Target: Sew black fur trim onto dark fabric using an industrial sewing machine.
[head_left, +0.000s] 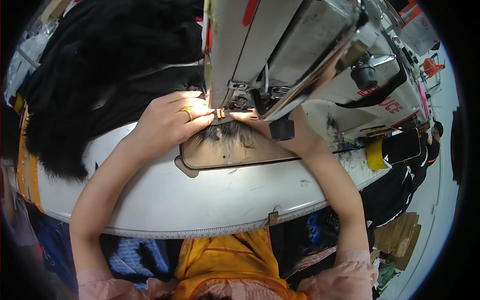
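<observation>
Black furry fabric (115, 60) is heaped at the left of a white sewing machine (280, 40), and one edge of it runs under the presser foot. My left hand (172, 117), with a gold ring, has its fingers together, pinching that fabric just left of the lit needle area. On the other side, my right hand (295, 132) is partly hidden behind the machine head. Its lit fingertips press at the fabric by the presser foot. Dark hairs of the fur hang over the tan machine plate (210, 154) between my hands.
A white sewing table (240, 192) has a measuring tape along its near edge. A phone (402, 146) leans by a yellow roll (376, 154) at the right, among loose dark fluff. Brown cardboard (397, 234) lies beyond the table, and another person (434, 142) is far off at the right.
</observation>
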Motion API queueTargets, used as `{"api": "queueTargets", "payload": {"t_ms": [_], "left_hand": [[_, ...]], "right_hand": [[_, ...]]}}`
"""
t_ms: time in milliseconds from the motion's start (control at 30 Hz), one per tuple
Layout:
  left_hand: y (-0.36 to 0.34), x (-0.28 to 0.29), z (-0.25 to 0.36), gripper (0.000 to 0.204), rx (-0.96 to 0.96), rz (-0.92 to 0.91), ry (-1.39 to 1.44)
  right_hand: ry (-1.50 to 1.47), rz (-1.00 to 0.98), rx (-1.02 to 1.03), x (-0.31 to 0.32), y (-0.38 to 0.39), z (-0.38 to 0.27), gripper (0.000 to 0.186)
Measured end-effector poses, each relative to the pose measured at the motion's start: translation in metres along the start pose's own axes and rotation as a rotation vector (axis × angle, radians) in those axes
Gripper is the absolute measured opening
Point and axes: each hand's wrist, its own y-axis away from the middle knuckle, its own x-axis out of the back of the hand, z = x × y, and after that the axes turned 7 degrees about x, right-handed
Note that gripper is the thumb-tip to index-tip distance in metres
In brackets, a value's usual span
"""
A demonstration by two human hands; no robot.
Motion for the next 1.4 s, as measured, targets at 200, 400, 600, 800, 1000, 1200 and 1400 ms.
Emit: {"api": "queueTargets", "payload": {"t_ms": [200, 400, 600, 800, 1000, 1200, 1400], "left_hand": [[0.008, 0.016, -0.019, 0.016, -0.008, -0.072, 0.014], [-0.001, 0.022, 0.032, 0.029, 0.146, -0.168, -0.124], [0.003, 0.010, 0.024, 0.029, 0.030, -0.102, -0.155], [0.005, 0.005, 0.016, 0.027, 0.007, -0.064, -0.144], [-0.003, 0.013, 0.007, 0.032, 0.022, -0.144, 0.020], [0.008, 0.018, 0.002, 0.028, 0.063, -0.189, 0.117], [-0.003, 0.017, 0.012, 0.020, 0.142, -0.181, 0.137]], "right_hand": [[-0.522, 0.107, -0.040, 0.016, -0.019, -0.016, 0.021], [0.207, 0.387, 0.144, 0.009, -0.018, -0.031, 0.031], [-0.435, 0.235, -0.190, 0.020, -0.018, -0.022, 0.017], [-0.536, 0.352, -0.077, 0.023, -0.016, -0.020, 0.020], [-0.396, 0.184, -0.064, -0.004, -0.004, -0.009, 0.021], [-0.451, 0.082, -0.050, 0.003, -0.007, -0.014, 0.021], [-0.425, -0.115, -0.114, -0.001, -0.005, -0.012, 0.032]]}}
